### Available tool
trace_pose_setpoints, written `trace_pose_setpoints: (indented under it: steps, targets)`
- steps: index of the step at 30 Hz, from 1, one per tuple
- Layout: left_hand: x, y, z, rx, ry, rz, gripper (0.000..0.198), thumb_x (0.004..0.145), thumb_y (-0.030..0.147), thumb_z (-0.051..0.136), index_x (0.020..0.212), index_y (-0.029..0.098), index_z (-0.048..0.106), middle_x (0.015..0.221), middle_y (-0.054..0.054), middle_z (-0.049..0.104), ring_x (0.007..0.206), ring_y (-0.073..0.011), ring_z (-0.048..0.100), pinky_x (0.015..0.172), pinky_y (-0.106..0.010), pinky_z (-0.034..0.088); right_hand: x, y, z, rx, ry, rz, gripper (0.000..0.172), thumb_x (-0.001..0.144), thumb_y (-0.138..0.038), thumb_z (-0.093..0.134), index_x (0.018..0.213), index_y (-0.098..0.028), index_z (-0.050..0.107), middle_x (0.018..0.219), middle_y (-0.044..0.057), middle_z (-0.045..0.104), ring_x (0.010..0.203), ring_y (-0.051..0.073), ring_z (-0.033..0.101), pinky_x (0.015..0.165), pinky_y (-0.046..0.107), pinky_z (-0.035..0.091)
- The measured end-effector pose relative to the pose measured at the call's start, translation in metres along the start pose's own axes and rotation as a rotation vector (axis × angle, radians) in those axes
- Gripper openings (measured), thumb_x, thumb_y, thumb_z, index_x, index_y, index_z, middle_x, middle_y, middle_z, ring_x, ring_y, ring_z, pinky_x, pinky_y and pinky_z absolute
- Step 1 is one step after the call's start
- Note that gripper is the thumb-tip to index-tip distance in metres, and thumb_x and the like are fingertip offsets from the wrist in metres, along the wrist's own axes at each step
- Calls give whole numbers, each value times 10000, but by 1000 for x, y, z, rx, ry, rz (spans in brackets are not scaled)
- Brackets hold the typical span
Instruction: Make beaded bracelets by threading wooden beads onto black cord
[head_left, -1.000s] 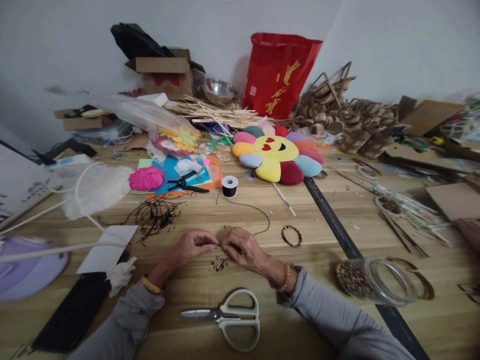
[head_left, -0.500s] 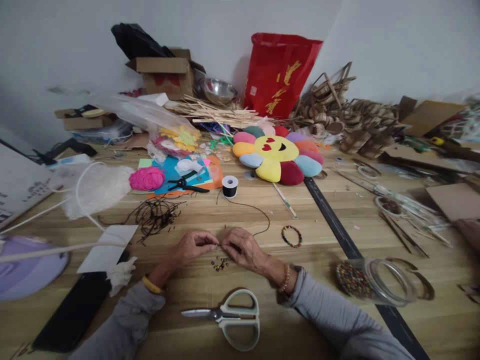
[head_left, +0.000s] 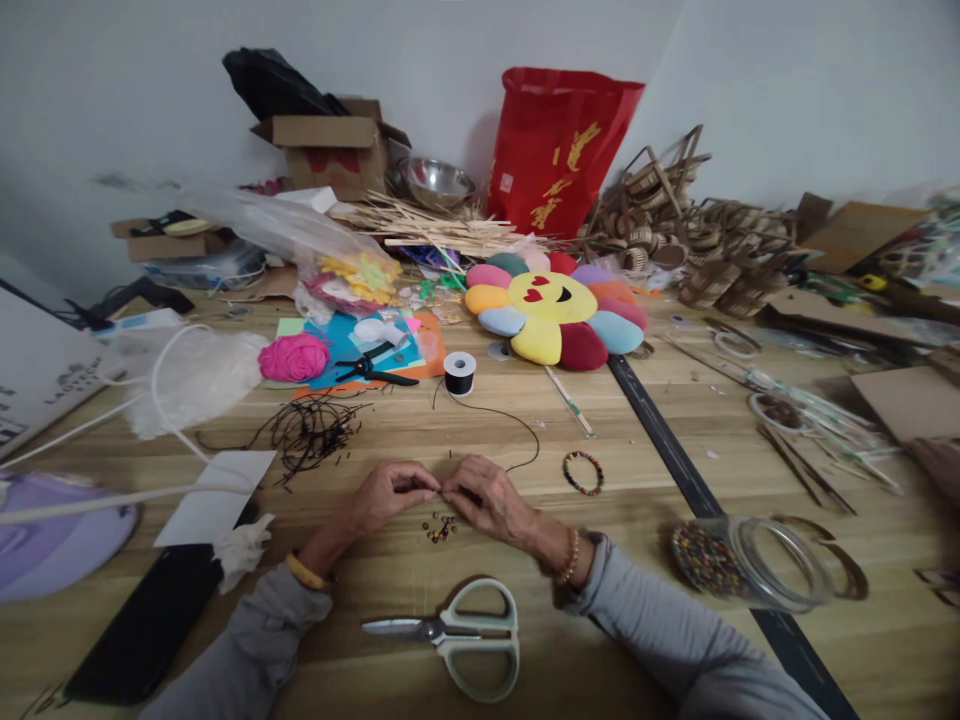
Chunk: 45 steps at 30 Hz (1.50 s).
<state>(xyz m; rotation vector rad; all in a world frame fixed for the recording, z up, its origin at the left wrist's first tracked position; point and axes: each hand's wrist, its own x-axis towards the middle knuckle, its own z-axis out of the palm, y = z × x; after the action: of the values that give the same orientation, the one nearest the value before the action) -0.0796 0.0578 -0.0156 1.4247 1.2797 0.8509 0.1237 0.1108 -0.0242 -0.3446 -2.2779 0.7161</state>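
My left hand (head_left: 396, 492) and my right hand (head_left: 484, 497) meet fingertip to fingertip over the table, both pinched closed. What sits between the fingertips is too small to make out. A thin black cord (head_left: 538, 438) curves from the spool (head_left: 460, 373) round toward my right hand, its near end lost behind the fingers. Just below the hands lies a small group of loose beads (head_left: 439, 528) in dark, yellow and red tones. A finished-looking beaded bracelet (head_left: 583, 473) rests right of my right hand. Scissors (head_left: 457, 630) with pale handles lie nearer to me.
On the right, a clear jar (head_left: 750, 563) of beads lies on its side. Black cord scraps (head_left: 311, 430) and pliers (head_left: 371, 369) are at left, above a black phone-like slab (head_left: 150, 620). A flower cushion (head_left: 559, 305) sits behind. Another person's hand (head_left: 937, 465) shows at the right edge.
My two hands stay pinched together in nearly the same place, with only a slight shift of the fingers. The cord, beads and scissors have not moved.
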Motion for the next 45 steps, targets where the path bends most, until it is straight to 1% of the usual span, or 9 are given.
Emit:
trace_pose_setpoints:
  steps: [9,15,23,27,31,34,39,42,45]
  targets:
    - [0,1,4,-33,20,-57,183,671,288,707,747,124,679,739,-52,702,687,-161,633,678,-270,500,-1,1,2,41,12,8,86,907,-229,544,848,-171,568,780,54,636,771,162,589,752,297,462]
    - [0,2,7,-45,26,-49,167,660,278,711,698,121,670,680,-35,678,635,-141,602,626,-247,478,-2,1,2,44,-19,31,104,897,-265,567,861,-167,563,779,55,629,746,162,576,730,292,458]
    - [0,3,7,-6,44,-27,201,677,313,707,646,117,674,640,-36,664,628,-147,582,618,-244,453,0,-1,-1,23,-55,-3,81,910,-248,538,879,-173,546,795,60,629,767,170,577,739,296,453]
    - [0,3,5,3,28,6,208,701,326,695,662,123,668,663,-31,661,659,-152,580,641,-246,450,-1,0,0,-17,-62,4,26,889,-176,517,871,-184,533,801,55,612,776,174,558,751,305,445]
    - [1,2,3,-16,53,20,253,702,370,698,658,126,646,655,-24,648,650,-146,564,637,-243,443,0,-2,2,-112,17,67,119,791,-129,516,897,-182,518,841,68,574,821,202,520,747,331,434]
    - [1,1,3,-19,57,23,262,701,380,698,663,127,642,654,-20,639,649,-146,558,632,-243,438,1,-5,0,-106,3,46,196,764,-154,549,953,-176,506,915,88,566,891,221,508,781,354,431]
    - [0,3,5,-30,26,18,234,709,353,697,673,127,651,669,-27,639,670,-152,566,649,-249,440,1,-6,-2,-15,-44,22,181,838,-280,613,952,-182,511,847,62,579,828,199,529,771,343,437]
    - [0,5,6,-30,7,10,243,706,359,696,664,124,648,667,-29,637,661,-149,567,647,-250,442,0,-3,-1,13,-57,8,87,894,-265,557,898,-187,520,798,47,596,779,176,543,749,319,442]
    - [-1,6,6,-17,2,15,248,705,367,692,658,127,647,658,-26,636,650,-146,564,636,-245,443,-1,-1,-1,8,-67,-1,76,918,-249,521,879,-184,534,795,49,615,770,170,554,739,311,445]
